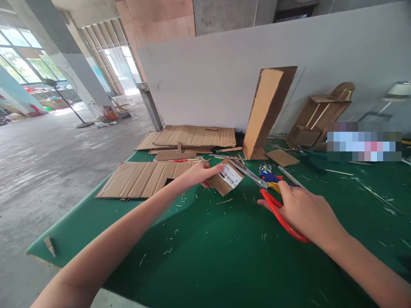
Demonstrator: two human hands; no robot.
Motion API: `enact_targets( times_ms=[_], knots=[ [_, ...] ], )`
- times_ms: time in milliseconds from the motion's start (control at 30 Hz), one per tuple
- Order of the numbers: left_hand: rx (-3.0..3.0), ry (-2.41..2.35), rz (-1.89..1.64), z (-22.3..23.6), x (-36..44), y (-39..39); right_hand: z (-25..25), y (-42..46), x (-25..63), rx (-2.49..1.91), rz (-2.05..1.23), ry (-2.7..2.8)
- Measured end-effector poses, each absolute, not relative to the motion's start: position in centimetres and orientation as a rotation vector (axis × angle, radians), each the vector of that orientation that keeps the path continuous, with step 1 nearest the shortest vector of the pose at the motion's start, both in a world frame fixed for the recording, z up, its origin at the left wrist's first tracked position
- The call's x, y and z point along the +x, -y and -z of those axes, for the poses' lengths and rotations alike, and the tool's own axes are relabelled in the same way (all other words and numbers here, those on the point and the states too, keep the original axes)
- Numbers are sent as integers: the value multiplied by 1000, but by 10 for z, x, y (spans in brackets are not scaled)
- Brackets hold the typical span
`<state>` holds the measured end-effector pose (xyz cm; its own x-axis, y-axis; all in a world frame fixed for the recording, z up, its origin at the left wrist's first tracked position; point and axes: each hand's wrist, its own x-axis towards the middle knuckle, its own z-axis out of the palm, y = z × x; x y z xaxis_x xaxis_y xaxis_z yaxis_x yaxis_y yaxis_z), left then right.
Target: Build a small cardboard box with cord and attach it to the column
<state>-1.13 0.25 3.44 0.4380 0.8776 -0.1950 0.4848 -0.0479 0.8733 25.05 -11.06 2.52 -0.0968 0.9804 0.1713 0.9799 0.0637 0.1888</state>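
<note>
Head view: the left hand [203, 173] is closed on a small brown cardboard piece bearing a white barcode label [221, 184], thumb on top, held above the near-middle part of a green-covered table [192, 265]. The right hand [302, 208] grips scissors with long grey metal blades and red handles [263, 184]. The blades point left and meet the upper right edge of the cardboard piece; whether they have cut into it cannot be determined. To the left of the cardboard piece lies a flat, ribbed brown cardboard sheet [128, 182]; beyond it is a stack of flat brown cardboard sheets [195, 136]. A tall, narrow brown cardboard channel [265, 107] stands on end, slightly tilted, before a plain white wall panel [205, 81]. Just beside its base lies a flat four-sided brown cardboard offcut [283, 158]. Thin pale scraps are scattered across the green surface. On the floor at left stands a dark pedestal fan [67, 102].
</note>
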Motion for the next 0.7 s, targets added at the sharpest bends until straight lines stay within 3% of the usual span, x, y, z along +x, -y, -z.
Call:
enact_targets(
  times_ms=[700],
  knots=[
    [1607,-1165,-524,-28,-14,-5,-19,110,249,2066,-455,-2366]
  ],
)
